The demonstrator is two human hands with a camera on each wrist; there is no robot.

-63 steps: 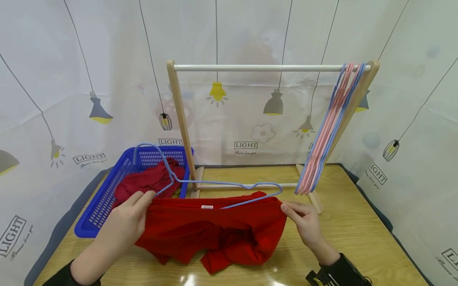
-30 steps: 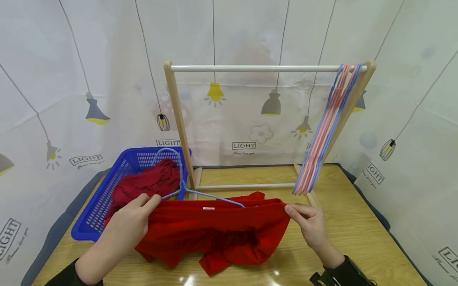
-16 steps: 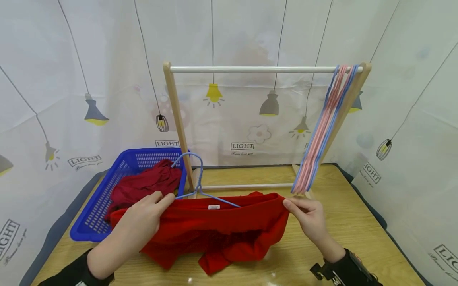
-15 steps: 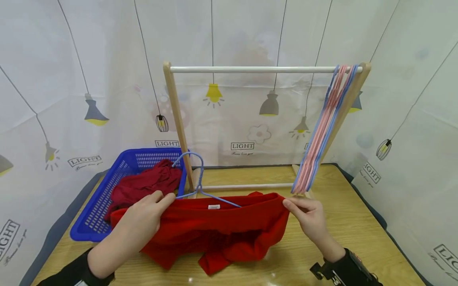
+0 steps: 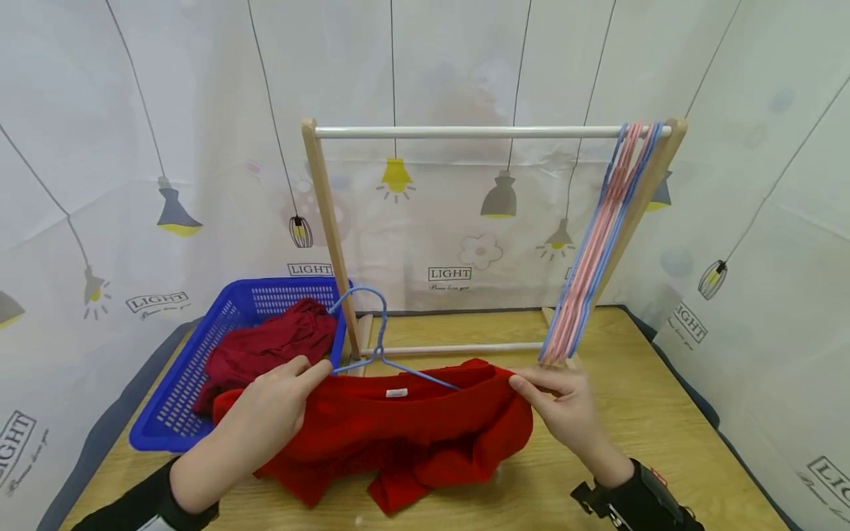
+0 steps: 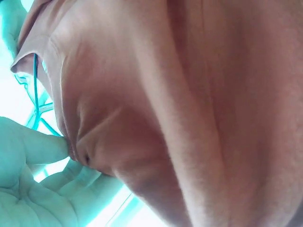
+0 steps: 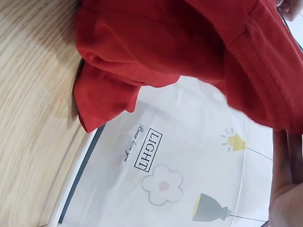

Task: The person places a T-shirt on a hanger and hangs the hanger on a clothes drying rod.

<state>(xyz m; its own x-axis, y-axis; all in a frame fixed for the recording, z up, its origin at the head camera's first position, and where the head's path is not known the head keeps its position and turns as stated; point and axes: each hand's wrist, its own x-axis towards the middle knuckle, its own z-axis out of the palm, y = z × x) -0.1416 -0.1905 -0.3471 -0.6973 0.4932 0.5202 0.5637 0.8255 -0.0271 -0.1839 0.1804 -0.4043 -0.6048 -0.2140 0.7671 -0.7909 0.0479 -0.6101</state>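
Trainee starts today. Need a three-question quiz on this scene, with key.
1. What do the left hand and right hand both grip?
2. True or false: the bunched thin pink and blue hangers hang at the right end of the round white rail.
3. The crumpled cloth in the blue perforated plastic basket is mostly: A) white, B) dark red, C) green.

Key: 1. A bright red cloth garment. 2. True. 3. B.

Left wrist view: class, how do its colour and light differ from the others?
Left wrist: cyan cast on the left hand, red garment dulled to pinkish brown, background blown white; right wrist: truer red, shadow on the table; head: fairly even light.
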